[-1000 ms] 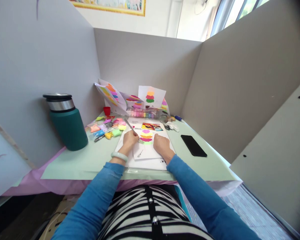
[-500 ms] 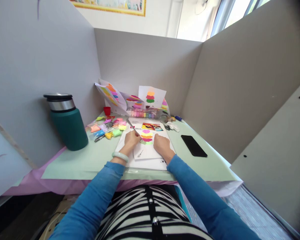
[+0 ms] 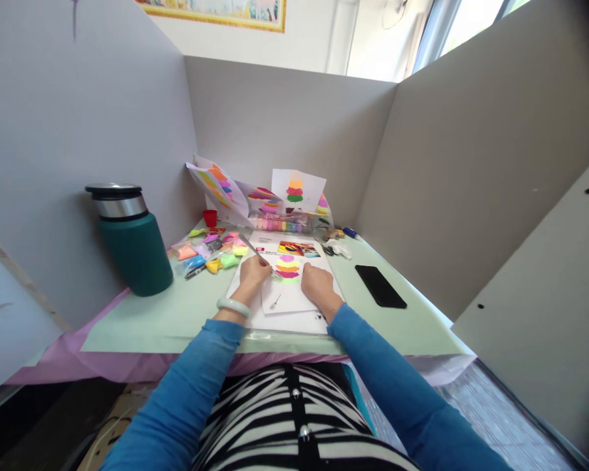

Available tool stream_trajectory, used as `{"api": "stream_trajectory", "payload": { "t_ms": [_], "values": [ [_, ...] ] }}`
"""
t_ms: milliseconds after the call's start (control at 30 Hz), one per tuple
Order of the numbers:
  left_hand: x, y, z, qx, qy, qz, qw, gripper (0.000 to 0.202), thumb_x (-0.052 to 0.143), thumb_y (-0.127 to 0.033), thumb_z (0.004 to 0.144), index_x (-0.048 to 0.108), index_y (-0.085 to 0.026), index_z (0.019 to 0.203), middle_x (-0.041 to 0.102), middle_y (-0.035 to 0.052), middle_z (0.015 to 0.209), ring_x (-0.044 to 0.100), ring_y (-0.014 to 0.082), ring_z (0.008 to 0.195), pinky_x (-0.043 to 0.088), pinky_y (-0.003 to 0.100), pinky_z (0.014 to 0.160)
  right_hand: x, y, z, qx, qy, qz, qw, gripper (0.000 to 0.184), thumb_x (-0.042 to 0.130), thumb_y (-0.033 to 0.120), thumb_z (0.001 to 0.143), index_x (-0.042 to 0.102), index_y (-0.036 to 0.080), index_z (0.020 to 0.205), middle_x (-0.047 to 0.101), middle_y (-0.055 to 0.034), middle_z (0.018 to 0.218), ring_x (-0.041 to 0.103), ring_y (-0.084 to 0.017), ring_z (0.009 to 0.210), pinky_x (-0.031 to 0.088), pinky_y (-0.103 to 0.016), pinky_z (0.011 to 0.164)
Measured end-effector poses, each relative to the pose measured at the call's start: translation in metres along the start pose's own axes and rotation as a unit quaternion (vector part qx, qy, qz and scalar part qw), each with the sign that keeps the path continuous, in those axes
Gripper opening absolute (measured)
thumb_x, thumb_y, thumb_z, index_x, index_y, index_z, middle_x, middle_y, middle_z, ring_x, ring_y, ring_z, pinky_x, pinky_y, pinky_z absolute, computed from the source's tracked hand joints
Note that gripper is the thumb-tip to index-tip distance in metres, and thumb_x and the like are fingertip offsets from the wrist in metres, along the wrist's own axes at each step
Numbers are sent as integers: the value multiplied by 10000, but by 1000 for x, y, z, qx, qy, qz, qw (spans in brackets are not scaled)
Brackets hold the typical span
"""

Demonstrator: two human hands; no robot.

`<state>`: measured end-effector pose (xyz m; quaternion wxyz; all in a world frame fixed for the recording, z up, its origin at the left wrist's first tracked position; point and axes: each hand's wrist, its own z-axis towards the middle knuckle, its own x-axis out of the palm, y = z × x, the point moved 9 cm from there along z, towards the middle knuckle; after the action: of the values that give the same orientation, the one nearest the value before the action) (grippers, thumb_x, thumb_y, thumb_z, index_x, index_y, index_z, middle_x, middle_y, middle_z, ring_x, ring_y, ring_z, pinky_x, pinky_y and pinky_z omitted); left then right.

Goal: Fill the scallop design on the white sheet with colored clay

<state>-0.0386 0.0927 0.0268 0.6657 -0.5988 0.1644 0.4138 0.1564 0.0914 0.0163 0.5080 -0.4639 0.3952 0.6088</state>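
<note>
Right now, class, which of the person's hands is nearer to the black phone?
Right. The right hand rests on the paper, left of the black phone; the left hand, holding a fork, is farther left.

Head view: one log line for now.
left hand: holds fork at coloured layers | right hand: fist on sheet | phone: right of sheet

My black-and-white striped top: shiny buttons down its middle, blue sleeves either side, pale bangle beyond, left.
</note>
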Motion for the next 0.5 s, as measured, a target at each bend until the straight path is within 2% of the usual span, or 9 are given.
{"api": "stream_trajectory", "payload": {
  "t_ms": [233,500],
  "values": [
    [5,-12,-8,14,27,11,999,149,657,-222,707,721,-168,831,740,61,876,669,193,830,445,230,677,0,0,0,7,5,4,1000,293,381,92,871,530,149,1117,699,-143,952,675,-242,941,459,-324,765],
    [1,0,1,-5,6,27,1000,127,640,-202,707,709,-177,811,736,70,873,671,207,847,449,239,667,2,-1,1,3,-1,13,1000,288,376,94,875,532,147,1111,699,-143,943,670,-235,952,456,-315,775]
  ]
}}
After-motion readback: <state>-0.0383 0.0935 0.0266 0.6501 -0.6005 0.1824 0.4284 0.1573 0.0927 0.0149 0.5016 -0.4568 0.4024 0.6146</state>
